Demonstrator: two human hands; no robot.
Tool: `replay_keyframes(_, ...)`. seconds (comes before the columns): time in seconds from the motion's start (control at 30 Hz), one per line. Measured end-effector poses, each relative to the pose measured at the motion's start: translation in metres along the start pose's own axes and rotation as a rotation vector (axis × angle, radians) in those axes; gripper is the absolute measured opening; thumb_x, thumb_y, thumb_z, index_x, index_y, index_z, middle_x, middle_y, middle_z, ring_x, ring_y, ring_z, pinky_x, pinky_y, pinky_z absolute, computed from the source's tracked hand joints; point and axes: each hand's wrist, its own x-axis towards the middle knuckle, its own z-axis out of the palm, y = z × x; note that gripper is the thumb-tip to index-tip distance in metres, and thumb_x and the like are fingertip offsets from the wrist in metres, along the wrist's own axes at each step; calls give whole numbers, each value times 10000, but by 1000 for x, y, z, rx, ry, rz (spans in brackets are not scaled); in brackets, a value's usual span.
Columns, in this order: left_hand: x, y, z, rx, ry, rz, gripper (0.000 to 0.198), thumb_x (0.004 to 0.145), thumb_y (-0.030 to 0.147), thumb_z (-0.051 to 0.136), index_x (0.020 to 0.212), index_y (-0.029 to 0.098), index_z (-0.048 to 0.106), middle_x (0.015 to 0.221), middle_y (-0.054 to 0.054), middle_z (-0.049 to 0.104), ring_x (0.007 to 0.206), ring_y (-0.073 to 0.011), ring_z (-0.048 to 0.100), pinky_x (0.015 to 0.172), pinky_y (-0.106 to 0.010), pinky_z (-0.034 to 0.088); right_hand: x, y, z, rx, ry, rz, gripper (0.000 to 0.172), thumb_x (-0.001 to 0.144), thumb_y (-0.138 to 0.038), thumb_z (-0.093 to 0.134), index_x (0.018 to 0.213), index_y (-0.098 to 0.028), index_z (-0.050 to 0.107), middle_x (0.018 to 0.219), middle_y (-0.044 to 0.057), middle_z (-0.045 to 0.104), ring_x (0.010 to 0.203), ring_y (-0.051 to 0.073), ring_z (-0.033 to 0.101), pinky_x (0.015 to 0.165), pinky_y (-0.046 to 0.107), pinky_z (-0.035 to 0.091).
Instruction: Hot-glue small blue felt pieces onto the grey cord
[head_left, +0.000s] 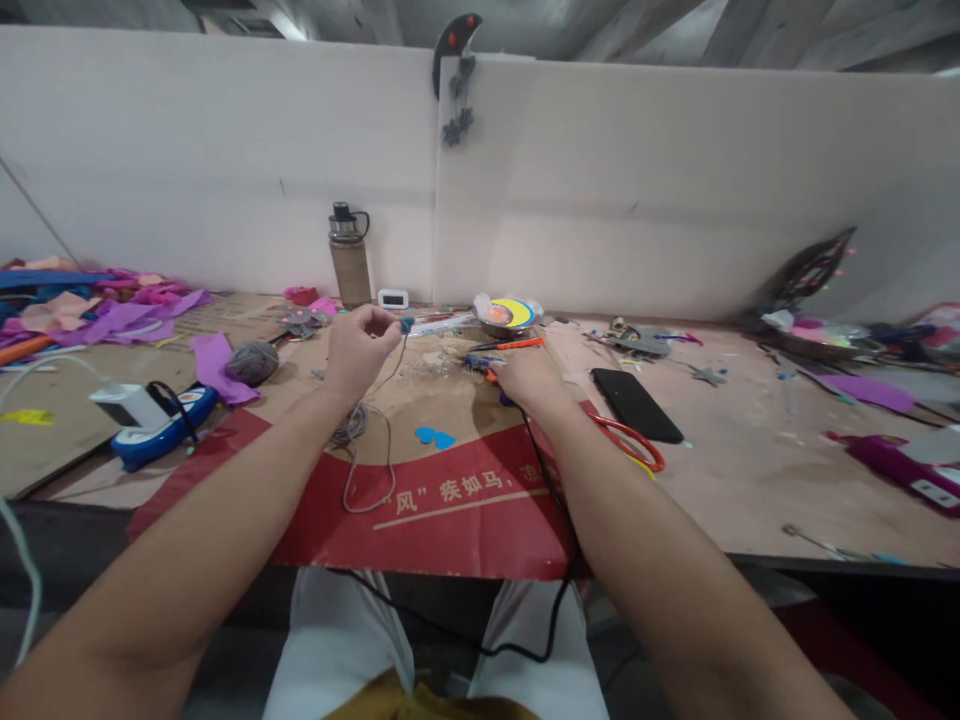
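Observation:
My left hand (pixel 364 345) is raised over the board, thumb and fingers pinched on a small dark teal piece (pixel 406 326). Grey yarn (pixel 390 440) trails below it to a loose tangle on the table. My right hand (pixel 531 380) is closed around a corded tool, apparently a glue gun (pixel 480 363), with blue, orange and purple parts; the hand covers most of it. A black cord (pixel 559 500) runs from under that hand to my lap. Two blue cut-out pieces (pixel 435 437) lie between my forearms on the red printed sheet (pixel 450 530).
Behind my hands stand a bottle (pixel 350 260) and a bowl (pixel 506 320) with a yellow crescent. A ball of grey yarn (pixel 253 362) and a blue power strip (pixel 165 425) lie left. Rightward are red-handled scissors (pixel 634 443), a black phone (pixel 636 404) and a grey star (pixel 708 375).

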Motion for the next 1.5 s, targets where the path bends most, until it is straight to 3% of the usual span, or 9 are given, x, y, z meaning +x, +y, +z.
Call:
replay_keyframes(0.1, -2, 5, -1, 114, 6, 164, 18, 710, 182, 624, 703, 190, 609, 721, -8, 591, 612, -121, 491, 635, -263, 405, -4, -20, 0, -48, 132, 70, 301, 717, -294, 660, 590, -240, 393, 734, 111, 603, 973, 289, 596, 830, 410, 440)
replay_keyframes(0.17, -4, 8, -1, 152, -6, 244, 65, 690, 142, 631, 712, 198, 607, 800, -26, 610, 680, -141, 511, 685, -273, 419, -11, -41, 12, 188, 51, 46, 171, 745, -276, 603, 725, -229, 440, 796, 64, 607, 893, 230, 603, 818, 379, 459)
replay_keyframes(0.27, -7, 12, 2, 181, -47, 320, 116, 674, 108, 635, 733, 206, 612, 902, -52, 636, 847, -187, 555, 784, -300, 432, -22, -72, 35, 748, -112, 52, 328, 685, -200, 617, 923, -238, 395, 952, 23, 621, 937, 153, 605, 853, 320, 470)
replay_keyframes(0.43, -10, 13, 5, 146, -76, 345, 76, 695, 124, 617, 702, 195, 589, 905, -54, 653, 868, -182, 578, 763, -288, 435, -33, -92, 45, 1140, -300, 186, 423, 671, -164, 609, 977, -247, 328, 768, -67, 562, 675, 100, 578, 745, 288, 486)
replay_keyframes(0.57, -9, 8, 9, 49, -110, 87, 13, 711, 187, 622, 709, 179, 612, 742, -20, 646, 646, -135, 551, 642, -266, 427, -33, -86, 37, 957, -237, 141, 288, 739, -234, 595, 945, -248, 395, 646, -108, 394, 509, 77, 387, 527, 231, 384)
replay_keyframes(0.67, -8, 5, 13, -114, -185, -111, 65, 701, 234, 643, 694, 173, 622, 634, -9, 624, 591, -134, 554, 611, -264, 433, -32, -82, 33, 647, -50, -19, 125, 782, -234, 578, 840, -221, 468, 638, -79, 398, 557, 88, 377, 545, 237, 337)
replay_keyframes(0.77, -9, 4, 16, -240, -225, -198, 87, 680, 247, 665, 666, 174, 619, 615, -16, 630, 581, -134, 563, 607, -264, 448, -32, -82, 30, 457, 44, -139, 67, 807, -199, 557, 766, -201, 504, 655, -51, 453, 604, 97, 402, 609, 255, 345)
replay_keyframes(1.03, -9, 3, 16, -296, -253, -189, 95, 702, 249, 659, 673, 170, 617, 612, -20, 638, 575, -128, 573, 606, -264, 458, -34, -82, 26, 364, 75, -152, 119, 843, -261, 559, 747, -195, 537, 690, -2, 548, 630, 114, 455, 632, 269, 350)
replay_keyframes(1.5, -9, 3, 17, -369, -363, -203, 70, 701, 233, 641, 666, 173, 629, 585, -13, 618, 564, -122, 547, 578, -259, 416, -34, -81, 24, 231, 152, -158, 177, 818, -279, 606, 688, -196, 520, 658, -10, 542, 605, 105, 436, 598, 261, 318)
